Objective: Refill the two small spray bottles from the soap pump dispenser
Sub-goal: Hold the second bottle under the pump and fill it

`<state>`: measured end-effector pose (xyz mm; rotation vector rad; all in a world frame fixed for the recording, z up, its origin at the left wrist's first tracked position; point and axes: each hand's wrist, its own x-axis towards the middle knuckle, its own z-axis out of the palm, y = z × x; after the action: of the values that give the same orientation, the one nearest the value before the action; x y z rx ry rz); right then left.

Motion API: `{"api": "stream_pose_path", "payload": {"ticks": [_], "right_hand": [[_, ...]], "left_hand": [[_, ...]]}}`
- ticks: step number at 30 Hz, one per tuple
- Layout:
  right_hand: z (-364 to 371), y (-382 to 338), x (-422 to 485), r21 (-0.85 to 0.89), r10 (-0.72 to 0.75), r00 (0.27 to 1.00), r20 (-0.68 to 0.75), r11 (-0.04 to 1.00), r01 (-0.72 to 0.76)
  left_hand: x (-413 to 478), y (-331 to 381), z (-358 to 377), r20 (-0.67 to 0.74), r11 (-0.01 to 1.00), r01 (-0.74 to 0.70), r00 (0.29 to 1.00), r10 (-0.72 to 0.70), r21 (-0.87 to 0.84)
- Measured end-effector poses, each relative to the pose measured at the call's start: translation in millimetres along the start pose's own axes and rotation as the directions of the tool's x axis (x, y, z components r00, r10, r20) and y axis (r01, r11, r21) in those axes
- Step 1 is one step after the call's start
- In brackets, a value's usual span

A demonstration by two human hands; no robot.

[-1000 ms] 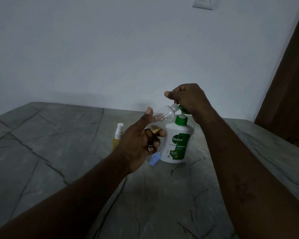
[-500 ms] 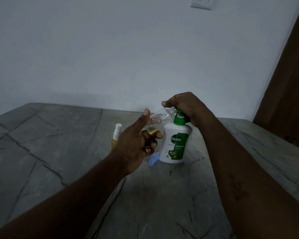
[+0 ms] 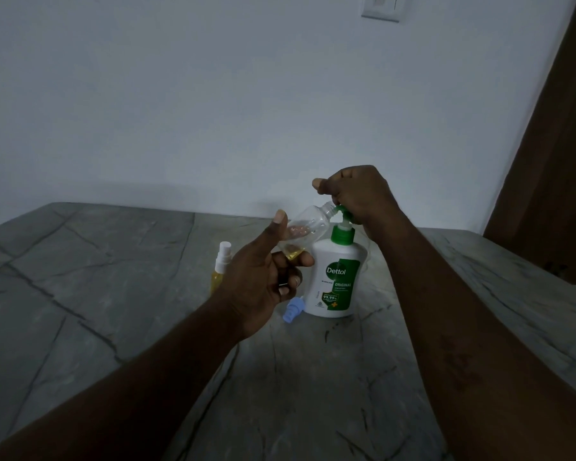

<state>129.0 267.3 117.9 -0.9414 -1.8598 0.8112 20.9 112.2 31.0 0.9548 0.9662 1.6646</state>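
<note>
Two things could spoil this fill. First, the narrow mouth of the clear bottle meets the green spout at a slant. When you press, that spout should travel down. If your left grip does not follow it, the mouth may slip off and soap will run down the soap dispenser onto the tabletop. Second, nothing steadies the dispenser's body. An off-centre push from your right grip could rock or tip it.

Your left grip is clamped round the clear bottle's lower half, with the thumb laid up its side and the fingers curled beneath. Your right grip is curled over the pump head, which it mostly hides.

The clear bottle sits just right of the frame's centre, above the dispenser's shoulder. It is tilted with the neck up toward the right and has no cap. It looks like thin see-through plastic and is mostly empty, with a small pool of yellow liquid in its low corner. I judge there is plenty of pumping left.

The blue spray cap lies on its side on the tabletop by the dispenser's base, where drips could reach it. The second spray bottle stands upright left of your left grip, with its white sprayer on and yellow liquid inside. Your hand hides its lower part, so I cannot tell how full it is.
</note>
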Motion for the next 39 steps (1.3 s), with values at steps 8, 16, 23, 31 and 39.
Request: {"api": "stream_pose_path", "payload": {"ticks": [8,16,23,31,39], "right_hand": [[0.9,5.2,-1.9,-0.010,0.114,0.982,0.151,0.993,-0.114],[2.4,7.3,1.5,-0.084,0.094,0.987,0.132,0.993,-0.083],[-3.3,2.6,3.9,-0.069,-0.023,0.999,0.036,0.997,0.025],[-3.1,-0.1,1.6,-0.109,0.022,0.995,0.095,0.994,-0.012],[1.4,7.9,5.4,-0.150,0.088,0.985,0.151,0.987,-0.066]], "left_hand": [[0.7,-0.6,-3.2,-0.018,0.999,0.007,1.000,-0.006,0.032],[0.5,-2.6,-2.9,-0.038,0.999,0.012,0.999,-0.011,0.031],[1.5,-2.7,-1.9,-0.019,1.000,0.007,1.000,-0.007,0.022],[1.1,0.2,-0.7,-0.007,1.000,0.006,1.000,-0.005,0.016],[1.7,-2.5,-2.9,-0.032,1.000,0.015,0.999,-0.014,0.008]]}}
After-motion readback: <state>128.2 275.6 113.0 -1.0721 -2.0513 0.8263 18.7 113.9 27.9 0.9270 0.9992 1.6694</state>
